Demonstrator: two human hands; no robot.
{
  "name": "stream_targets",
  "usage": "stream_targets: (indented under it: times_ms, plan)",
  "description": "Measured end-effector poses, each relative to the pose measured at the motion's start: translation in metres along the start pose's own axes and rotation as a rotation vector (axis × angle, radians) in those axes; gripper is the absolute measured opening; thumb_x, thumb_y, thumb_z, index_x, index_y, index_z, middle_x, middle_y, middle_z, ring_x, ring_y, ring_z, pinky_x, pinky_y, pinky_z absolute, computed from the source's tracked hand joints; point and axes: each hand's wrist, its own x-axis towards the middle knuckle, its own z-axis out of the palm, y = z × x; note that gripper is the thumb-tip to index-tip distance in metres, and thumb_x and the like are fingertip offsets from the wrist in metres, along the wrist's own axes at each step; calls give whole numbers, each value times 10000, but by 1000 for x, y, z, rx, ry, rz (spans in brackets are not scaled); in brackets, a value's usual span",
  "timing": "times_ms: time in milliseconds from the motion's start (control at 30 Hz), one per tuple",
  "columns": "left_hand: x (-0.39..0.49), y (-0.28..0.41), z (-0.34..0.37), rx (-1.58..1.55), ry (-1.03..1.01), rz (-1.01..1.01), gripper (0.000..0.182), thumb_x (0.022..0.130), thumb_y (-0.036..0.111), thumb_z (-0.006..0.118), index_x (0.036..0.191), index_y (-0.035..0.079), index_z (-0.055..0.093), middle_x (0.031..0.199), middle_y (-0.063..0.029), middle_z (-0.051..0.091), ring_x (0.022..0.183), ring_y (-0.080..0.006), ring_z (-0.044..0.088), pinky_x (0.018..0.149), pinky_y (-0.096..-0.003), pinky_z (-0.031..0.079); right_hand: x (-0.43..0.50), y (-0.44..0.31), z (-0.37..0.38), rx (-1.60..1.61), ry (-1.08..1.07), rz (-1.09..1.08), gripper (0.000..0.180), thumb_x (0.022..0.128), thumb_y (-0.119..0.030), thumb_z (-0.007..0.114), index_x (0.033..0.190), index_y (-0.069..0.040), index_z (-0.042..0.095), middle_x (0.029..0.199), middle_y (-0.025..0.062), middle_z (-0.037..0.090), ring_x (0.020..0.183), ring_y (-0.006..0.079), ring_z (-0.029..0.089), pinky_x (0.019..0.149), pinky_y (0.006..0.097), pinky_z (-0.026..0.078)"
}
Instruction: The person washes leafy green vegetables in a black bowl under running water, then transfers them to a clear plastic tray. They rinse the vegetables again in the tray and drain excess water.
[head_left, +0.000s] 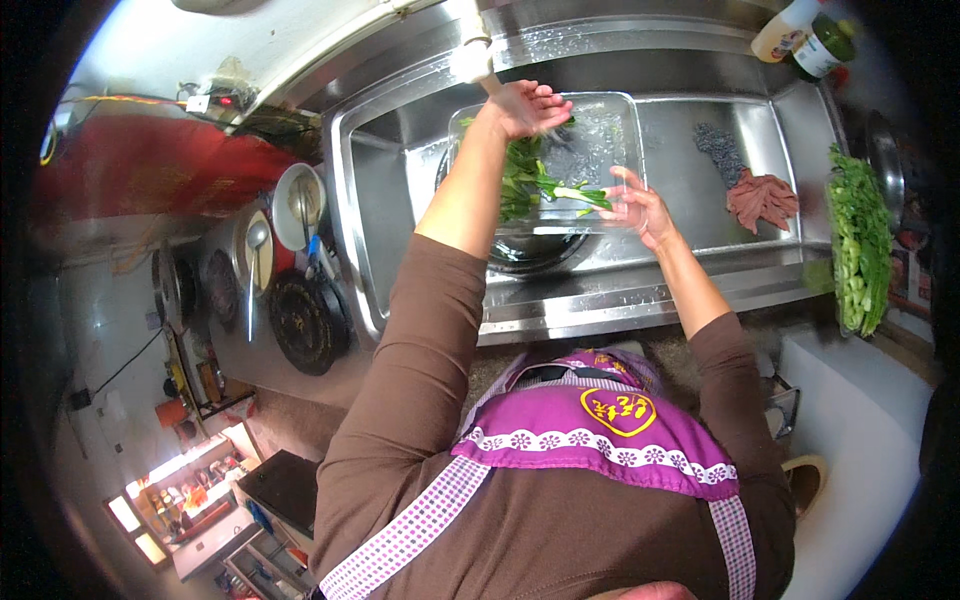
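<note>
My left hand (529, 111) is held palm up below the faucet (474, 61), fingers apart and nothing gripped. Water seems to run over it. My right hand (641, 211) holds the near right corner of a clear plastic container (600, 131); some fingers show through its wall. Inside the container lie wet leafy greens (520, 180), mostly on its left side. A stalk with a white stem (577, 195) points towards my right fingers. Beneath the container, a dark round basin (536, 251) shows in part within the stainless steel sink (712, 259).
A steel scourer (718, 150) and a reddish cloth (761, 201) lie in the sink's right side. Leafy celery-like greens (859, 247) fill a tray at the right. Bottles (821, 49) stand behind. Pans (304, 319) and a ladle (256, 240) are at the left.
</note>
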Motion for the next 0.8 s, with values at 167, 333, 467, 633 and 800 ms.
stream_targets:
  times_ms: [167, 333, 467, 633, 800]
  plan:
    - [2, -2, 11, 334, -274, -60, 400, 978, 266, 372, 977, -60, 604, 1044, -247, 638, 1204, -455, 511, 1050, -631, 365, 10, -4, -10, 96, -85, -45, 583, 822, -114, 522, 1396, -149, 429, 1093, 119, 621, 917, 319, 684, 814, 504, 575]
    - [1, -30, 6, 1024, 29, 159, 348, 993, 301, 415, 1041, 7, 595, 1039, -161, 653, 982, -304, 657, 910, -435, 512, 7, -8, -13, 58, -138, -93, 650, 813, -146, 527, 1438, -95, 354, 1160, 148, 609, 1072, 392, 629, 923, 470, 537]
    - [-24, -40, -21, 2003, -7, 1285, 189, 948, 188, 552, 1037, 27, 597, 892, -74, 616, 736, -173, 612, 651, -360, 507, -6, -14, -15, 55, -125, -107, 667, 807, -134, 526, 1445, -77, 341, 1153, 164, 597, 1093, 408, 614, 963, 458, 519]
    - [-40, -19, -25, 695, 117, 358, 228, 985, 141, 464, 1039, -27, 608, 889, -96, 617, 772, -163, 610, 691, -308, 536, 3, -16, -11, 34, -122, -117, 680, 792, -123, 525, 1448, -79, 350, 1142, 165, 611, 1093, 401, 615, 962, 455, 519]
    - [-35, -11, -6, 365, 17, 358, 232, 985, 123, 443, 1054, -33, 600, 952, -126, 636, 876, -238, 651, 810, -359, 569, 17, -9, -8, 65, -125, -105, 688, 785, -129, 528, 1449, -87, 354, 1148, 163, 616, 1076, 374, 625, 958, 458, 518]
